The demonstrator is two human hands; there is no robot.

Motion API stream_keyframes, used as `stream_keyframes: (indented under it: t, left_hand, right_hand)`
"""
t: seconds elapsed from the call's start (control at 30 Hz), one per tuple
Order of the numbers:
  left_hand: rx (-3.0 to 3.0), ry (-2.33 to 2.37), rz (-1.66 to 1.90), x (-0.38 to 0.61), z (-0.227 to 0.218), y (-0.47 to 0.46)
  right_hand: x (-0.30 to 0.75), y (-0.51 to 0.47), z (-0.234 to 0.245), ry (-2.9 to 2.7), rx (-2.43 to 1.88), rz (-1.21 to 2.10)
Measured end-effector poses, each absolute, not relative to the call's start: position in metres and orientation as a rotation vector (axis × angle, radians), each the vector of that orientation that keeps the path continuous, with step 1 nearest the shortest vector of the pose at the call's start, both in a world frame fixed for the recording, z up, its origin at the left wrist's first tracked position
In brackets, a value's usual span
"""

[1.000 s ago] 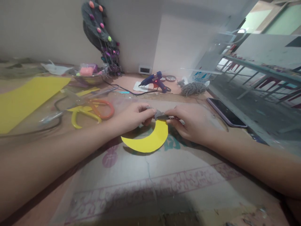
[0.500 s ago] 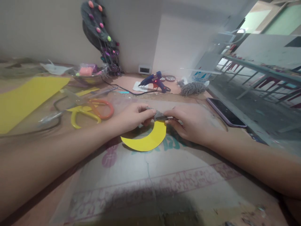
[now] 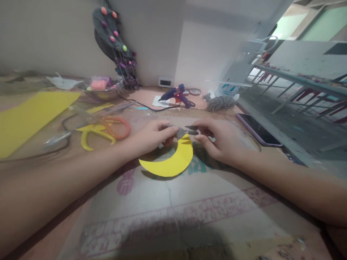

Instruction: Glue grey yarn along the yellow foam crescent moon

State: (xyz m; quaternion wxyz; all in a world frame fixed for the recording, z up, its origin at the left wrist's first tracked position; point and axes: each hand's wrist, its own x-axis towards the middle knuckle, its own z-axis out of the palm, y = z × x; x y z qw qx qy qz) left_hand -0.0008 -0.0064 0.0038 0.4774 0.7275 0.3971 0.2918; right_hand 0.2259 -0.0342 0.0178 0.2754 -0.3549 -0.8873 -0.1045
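Crescent work at the middle of the bench (image 3: 146, 94), above a printed sheet (image 3: 127, 213). The yellow crescent (image 3: 173, 163) is lying between the forearms, its free tip pointing toward the bench's left edge and its upper end bearing a grey covering (image 3: 181, 133), yarn or cloth, too blurred to tell. The left hand (image 3: 159, 133) is pinching this grey end between thumb and bent fingers. The right hand (image 3: 213, 139) is gripping a small dark tool (image 3: 191, 127), probably snips; its two points are standing apart just beside the grey, and contact cannot be made out. Toward the far edge a glue gun (image 3: 170, 94) is resting on a white pad (image 3: 157, 102), its red light showing; grey yarn (image 3: 221, 103) is lying near the far right corner, and a phone (image 3: 258, 130) is lying along the right edge. Technique, as judged: the left thumb should be pressing the covering flat near the boundary with the yellow, its tip clear of the points; the right wrist should be resting for steadiness, with the points angled along the boundary, since a steep angle could be nicking the yellow surface.
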Motion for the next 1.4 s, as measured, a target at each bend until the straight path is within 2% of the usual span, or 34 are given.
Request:
stream_keyframes:
  t: [0.2,0.37,0.57,0.77,0.9,1.13,1.4]
  left_hand:
    - [1.791,0.974,0.814,-0.003,-0.005,-0.001]
    - [1.812,1.023,0.87,-0.004,-0.006,0.001]
    - [1.742,1.027,0.96,-0.003,-0.004,0.0]
    - [1.701,1.01,0.976,-0.002,-0.008,0.003]
    - [1.613,1.127,1.219,-0.004,-0.006,0.006]
    - [2.111,1.037,1.062,-0.004,0.001,-0.008]
    - [2.337,1.002,1.113,-0.003,0.0,-0.011]
  right_hand:
    - [0.223,-0.035,0.014,-2.396,-0.987,-0.217]
    - [0.222,-0.03,-0.002,-2.365,-0.924,0.076]
    - [0.223,-0.024,-0.003,-2.262,-0.88,0.211]
    - [0.217,-0.023,-0.006,-2.158,-1.021,0.604]
    - [0.217,-0.019,-0.006,-2.084,-1.109,0.589]
    - [0.219,-0.018,-0.003,-2.062,-1.192,0.483]
    - [0.216,-0.02,-0.007,-2.125,-1.09,0.465]
